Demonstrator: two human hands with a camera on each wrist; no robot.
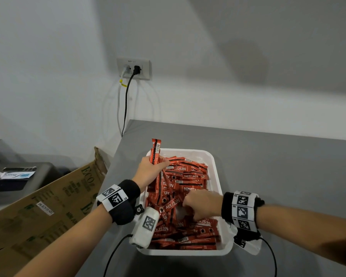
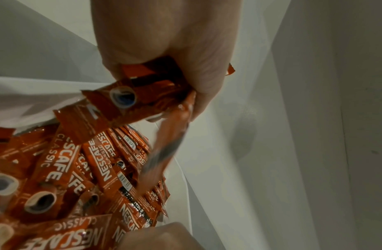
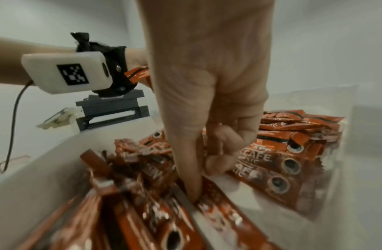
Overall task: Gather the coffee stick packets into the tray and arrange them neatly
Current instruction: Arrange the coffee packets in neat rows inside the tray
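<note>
A white tray (image 1: 217, 164) on the grey table holds a loose heap of red coffee stick packets (image 1: 186, 176). My left hand (image 1: 158, 166) is over the tray's far left corner and grips a bundle of packets (image 1: 155, 150) that stands upright out of the fist. In the left wrist view that hand (image 2: 186, 94) is curled round the bundle (image 2: 130, 99) above the heap (image 2: 64, 169). My right hand (image 1: 190, 202) reaches into the middle of the heap. In the right wrist view one digit of this hand (image 3: 198, 177) presses on a packet (image 3: 220, 211) and the others are curled; a grip is unclear.
The tray sits near the left edge of the table (image 1: 278, 176). A brown cardboard box (image 1: 48, 206) leans beside that edge. Behind it stands a dark printer (image 1: 18, 176). A wall socket (image 1: 134, 68) has two cables hanging down behind the table.
</note>
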